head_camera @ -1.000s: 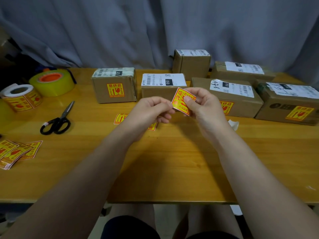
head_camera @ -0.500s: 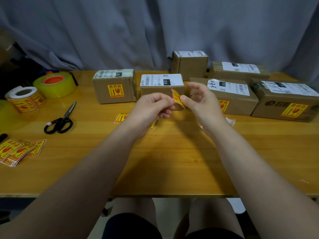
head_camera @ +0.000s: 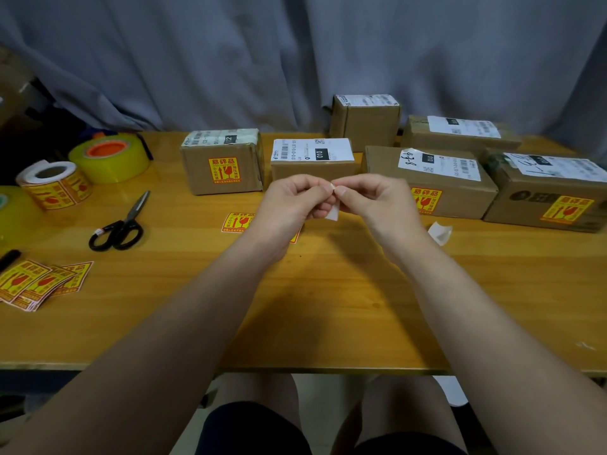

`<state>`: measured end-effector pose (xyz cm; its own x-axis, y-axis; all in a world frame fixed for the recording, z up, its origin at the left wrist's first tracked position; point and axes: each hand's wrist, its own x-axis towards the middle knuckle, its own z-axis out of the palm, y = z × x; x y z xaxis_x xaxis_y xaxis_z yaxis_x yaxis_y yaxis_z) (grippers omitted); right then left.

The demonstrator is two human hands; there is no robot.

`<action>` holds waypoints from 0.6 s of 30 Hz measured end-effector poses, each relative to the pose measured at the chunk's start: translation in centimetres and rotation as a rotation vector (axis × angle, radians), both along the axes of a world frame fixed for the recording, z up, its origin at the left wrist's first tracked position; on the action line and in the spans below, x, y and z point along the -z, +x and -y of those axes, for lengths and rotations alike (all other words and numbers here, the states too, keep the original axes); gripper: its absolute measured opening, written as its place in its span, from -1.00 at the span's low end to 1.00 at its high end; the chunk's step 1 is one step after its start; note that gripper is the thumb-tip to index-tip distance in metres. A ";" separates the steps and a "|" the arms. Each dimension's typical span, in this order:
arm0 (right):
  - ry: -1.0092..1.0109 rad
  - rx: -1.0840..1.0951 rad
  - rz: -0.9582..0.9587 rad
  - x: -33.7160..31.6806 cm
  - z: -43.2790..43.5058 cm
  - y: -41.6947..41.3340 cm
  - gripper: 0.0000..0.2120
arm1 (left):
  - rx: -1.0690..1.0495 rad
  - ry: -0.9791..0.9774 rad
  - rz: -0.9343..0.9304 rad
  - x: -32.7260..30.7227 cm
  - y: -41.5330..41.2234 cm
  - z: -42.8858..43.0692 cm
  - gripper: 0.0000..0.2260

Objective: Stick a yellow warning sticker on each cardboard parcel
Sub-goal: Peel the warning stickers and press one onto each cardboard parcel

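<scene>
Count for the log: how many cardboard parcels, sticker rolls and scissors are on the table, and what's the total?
Cardboard parcels: 6
Sticker rolls: 1
Scissors: 1
Total: 8

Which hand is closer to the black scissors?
Left. The left hand is to the right of the scissors, apart from them. The right hand is even farther right, beyond the left one. Both hands pinch one sticker.
</scene>
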<state>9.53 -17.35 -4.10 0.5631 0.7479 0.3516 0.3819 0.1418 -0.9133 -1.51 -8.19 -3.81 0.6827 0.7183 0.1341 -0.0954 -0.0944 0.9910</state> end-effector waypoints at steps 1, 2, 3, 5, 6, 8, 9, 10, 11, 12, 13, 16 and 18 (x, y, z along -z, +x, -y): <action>-0.003 0.000 -0.003 0.0 0.0 0.0 -0.84 | -0.004 0.001 0.000 0.0 0.0 0.0 -0.92; -0.006 0.001 -0.008 0.0 -0.1 0.0 -0.85 | -0.007 0.005 0.000 0.0 0.0 -0.1 -0.92; -0.011 0.002 -0.010 -0.1 -0.1 -0.1 -0.86 | -0.009 0.011 -0.002 0.0 0.0 -0.1 -0.92; -0.016 -0.007 -0.018 -0.2 0.0 -0.2 -0.89 | -0.011 0.027 -0.006 0.0 -0.1 -0.1 -0.92; -0.015 -0.008 -0.027 -0.3 0.0 -0.3 -0.90 | -0.013 0.039 -0.009 0.1 -0.1 -0.1 -0.93; -0.012 -0.004 -0.046 -0.4 0.0 -0.4 -0.93 | -0.017 0.076 -0.018 0.2 -0.1 0.0 -0.93; -0.013 -0.002 -0.054 -0.4 0.0 -0.5 -0.93 | -0.022 0.101 -0.028 0.2 -0.2 0.0 -0.94; -0.017 0.001 -0.055 -0.4 0.0 -0.5 -0.93 | -0.028 0.130 -0.041 0.3 -0.2 0.1 -0.94; -0.024 0.008 -0.047 -0.4 0.0 -0.5 -0.92 | -0.034 0.157 -0.056 0.3 -0.2 0.1 -0.94; -0.031 0.017 -0.039 -0.4 0.0 -0.5 -0.91 | -0.040 0.178 -0.070 0.4 -0.2 0.1 -0.94; -0.037 0.030 -0.037 -0.4 0.0 -0.5 -0.91 | -0.046 0.190 -0.084 0.4 -0.2 0.1 -0.94; -0.051 0.071 -0.084 -0.4 -0.2 -0.6 -0.88 | -0.069 0.180 -0.117 0.7 -0.1 0.0 -0.93; -0.061 0.100 -0.151 -0.3 -0.3 -0.6 -0.87 | -0.093 0.153 -0.135 0.9 -0.1 -0.1 -0.91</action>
<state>8.95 -17.05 -3.79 0.6788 0.7029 0.2126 0.2488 0.0523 -0.9672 -1.59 -8.12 -4.67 0.6339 0.7571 0.1582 0.0530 -0.2465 0.9677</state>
